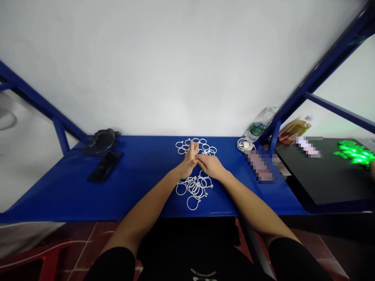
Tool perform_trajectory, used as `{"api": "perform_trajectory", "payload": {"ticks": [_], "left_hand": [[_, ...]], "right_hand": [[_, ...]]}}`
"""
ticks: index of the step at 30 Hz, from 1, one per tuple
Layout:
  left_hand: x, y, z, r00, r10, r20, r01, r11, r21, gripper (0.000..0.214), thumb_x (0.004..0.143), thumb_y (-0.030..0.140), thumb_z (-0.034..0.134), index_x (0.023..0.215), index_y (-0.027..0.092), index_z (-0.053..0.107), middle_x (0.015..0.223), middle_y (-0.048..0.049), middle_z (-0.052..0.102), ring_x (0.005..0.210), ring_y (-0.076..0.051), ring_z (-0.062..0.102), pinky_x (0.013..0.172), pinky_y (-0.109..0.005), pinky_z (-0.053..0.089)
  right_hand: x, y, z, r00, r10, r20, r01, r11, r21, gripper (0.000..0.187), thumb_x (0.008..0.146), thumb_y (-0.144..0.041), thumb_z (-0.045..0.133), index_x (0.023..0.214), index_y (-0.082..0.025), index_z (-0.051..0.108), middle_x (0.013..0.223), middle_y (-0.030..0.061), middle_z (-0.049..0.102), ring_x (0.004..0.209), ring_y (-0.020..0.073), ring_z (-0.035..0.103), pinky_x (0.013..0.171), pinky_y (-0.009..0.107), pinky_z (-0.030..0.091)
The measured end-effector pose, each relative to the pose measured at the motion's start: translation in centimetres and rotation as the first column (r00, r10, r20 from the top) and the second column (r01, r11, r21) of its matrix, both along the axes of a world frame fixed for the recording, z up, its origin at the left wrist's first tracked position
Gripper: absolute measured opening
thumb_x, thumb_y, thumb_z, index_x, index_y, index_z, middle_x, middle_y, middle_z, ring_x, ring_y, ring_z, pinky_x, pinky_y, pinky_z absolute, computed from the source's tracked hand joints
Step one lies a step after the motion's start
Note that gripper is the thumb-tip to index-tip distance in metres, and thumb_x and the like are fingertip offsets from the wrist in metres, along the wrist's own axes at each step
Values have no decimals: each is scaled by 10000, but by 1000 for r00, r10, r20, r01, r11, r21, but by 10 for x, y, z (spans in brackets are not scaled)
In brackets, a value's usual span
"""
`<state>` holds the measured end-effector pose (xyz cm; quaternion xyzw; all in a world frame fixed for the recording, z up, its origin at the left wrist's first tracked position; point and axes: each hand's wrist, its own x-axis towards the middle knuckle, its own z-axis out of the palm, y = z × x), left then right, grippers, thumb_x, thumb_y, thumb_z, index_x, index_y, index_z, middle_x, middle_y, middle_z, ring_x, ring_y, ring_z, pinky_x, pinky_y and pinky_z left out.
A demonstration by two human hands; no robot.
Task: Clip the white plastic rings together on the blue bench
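Note:
My two hands meet over the middle of a blue table (pixel 140 183). My left hand (pixel 187 162) has its fingers stretched upward and partly spread. My right hand (pixel 209 164) is curled, its fingertips touching the left hand's fingers, pinching something too small to make out. A pile of white plastic rings (pixel 195 189) lies just below the hands near the front edge. A second group of white rings (pixel 202 145) lies behind the hands, toward the wall.
Black objects (pixel 102 154) lie at the table's left rear. A coiled white cable (pixel 244 144) and a plastic bottle (pixel 260 125) sit at the right rear. A blue frame strut (pixel 307 89) rises on the right. Beyond it are a black surface (pixel 328 175) and glowing green pieces (pixel 356 153).

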<state>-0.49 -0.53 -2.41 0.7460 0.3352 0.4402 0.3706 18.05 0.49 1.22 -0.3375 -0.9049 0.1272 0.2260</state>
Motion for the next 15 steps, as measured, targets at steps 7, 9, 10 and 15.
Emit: {"api": "perform_trajectory", "payload": {"ticks": [7,9,10,15], "left_hand": [[-5,8,6,979,198,-55,-194,979,65,866,1019,707,411,1693,238,134,1715,-190,262,1626,-292,171,1307,-566,128],[-8,8,14,934,339,-113,-323,936,141,669,1001,586,575,1568,249,462,1648,-151,428,1585,-306,305,1290,-572,201],[-8,8,19,913,388,-127,-362,913,188,530,989,524,622,1444,253,603,1587,-127,520,1551,-307,378,1277,-572,243],[-4,2,29,892,434,-125,-384,874,297,153,958,350,692,1041,264,787,1309,-60,743,1360,-274,602,1199,-546,393]], "right_hand": [[13,6,4,962,-78,-263,27,981,-194,317,1089,-304,464,1347,-244,637,1018,50,791,720,164,726,740,297,553],[14,4,4,945,-60,-321,-18,972,-234,320,1091,-324,452,1364,-248,603,989,42,785,674,157,722,725,303,568],[14,3,3,935,-61,-348,-30,968,-250,303,1090,-336,456,1344,-249,596,968,38,780,669,159,724,717,306,572],[14,2,-1,885,-114,-451,-42,946,-321,215,1067,-419,518,1161,-244,598,872,27,756,690,176,740,682,306,585]]}}
